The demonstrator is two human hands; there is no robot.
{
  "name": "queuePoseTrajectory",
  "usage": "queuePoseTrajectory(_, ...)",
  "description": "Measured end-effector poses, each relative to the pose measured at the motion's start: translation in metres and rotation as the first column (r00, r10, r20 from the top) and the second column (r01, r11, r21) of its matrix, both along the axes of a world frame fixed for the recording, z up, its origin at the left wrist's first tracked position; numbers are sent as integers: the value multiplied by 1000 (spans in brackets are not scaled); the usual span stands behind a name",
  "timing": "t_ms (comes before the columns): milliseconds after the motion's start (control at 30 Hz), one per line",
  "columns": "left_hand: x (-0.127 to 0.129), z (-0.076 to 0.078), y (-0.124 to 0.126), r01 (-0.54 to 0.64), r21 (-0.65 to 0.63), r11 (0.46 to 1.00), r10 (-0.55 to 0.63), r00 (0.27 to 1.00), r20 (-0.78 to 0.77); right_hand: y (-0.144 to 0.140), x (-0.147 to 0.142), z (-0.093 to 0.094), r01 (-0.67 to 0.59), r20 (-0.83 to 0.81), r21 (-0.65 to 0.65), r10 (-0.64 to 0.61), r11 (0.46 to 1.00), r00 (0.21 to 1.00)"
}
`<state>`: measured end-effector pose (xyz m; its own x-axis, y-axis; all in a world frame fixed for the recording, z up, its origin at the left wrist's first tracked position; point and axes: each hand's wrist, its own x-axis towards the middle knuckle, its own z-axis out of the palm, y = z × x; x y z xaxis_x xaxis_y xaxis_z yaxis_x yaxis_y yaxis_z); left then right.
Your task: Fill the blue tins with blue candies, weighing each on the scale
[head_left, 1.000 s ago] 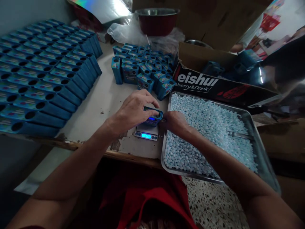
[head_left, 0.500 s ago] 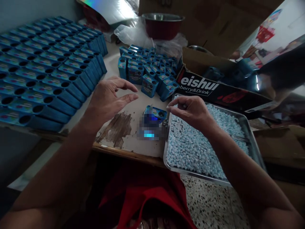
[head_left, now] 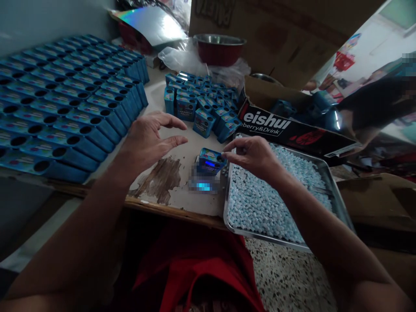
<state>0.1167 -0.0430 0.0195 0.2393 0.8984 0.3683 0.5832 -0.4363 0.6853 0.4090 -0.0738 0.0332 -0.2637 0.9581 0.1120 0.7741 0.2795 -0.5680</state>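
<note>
A small blue printed box (head_left: 212,158) with a round hole in its top stands on a small device with a lit, pixelated display (head_left: 203,186). My right hand (head_left: 251,156) is closed in a pinch beside the hole, its fingertips close to the box's right end. What it pinches is too small to make out. To the left of the box my left hand (head_left: 156,138) hovers open, thumb and forefinger apart, touching nothing. Under my right forearm lies a metal tray (head_left: 229,225) full of pale blue and white candies (head_left: 263,208).
Rows of blue boxes with holes (head_left: 61,104) fill the table's left. More blue boxes (head_left: 201,99) cluster at the back, before a red bowl (head_left: 221,52). A black open carton (head_left: 292,130) stands behind the tray. Another person's dark sleeve (head_left: 373,97) shows at the right.
My right hand has moved slightly left and down, bringing its fingertips closer to the box's hole. My left hand keeps its open shape. The camera view has shifted a little.
</note>
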Motion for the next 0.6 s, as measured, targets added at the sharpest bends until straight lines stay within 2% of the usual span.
queuePoseTrajectory(100, 2, -5, 2, 11, -60, 998, -13, 999, -34, 2, 3, -11, 29, 23, 7, -29, 1000, 999)
queuePoseTrajectory(300, 5, -11, 9, 43, -110, 993, -52, 995, -82, 1, 33, -10, 124, -202, -56, -133, 991, 970)
queuePoseTrajectory(467, 13, -12, 9, 49, -136, 989, -63, 993, -100, -4, 73, -27, 206, -186, -185, -240, 961, 953)
queuePoseTrajectory(600, 23, -8, 8, 42, -186, 982, -70, 986, -149, -10, 92, -37, 303, -155, -188, -333, 934, 930)
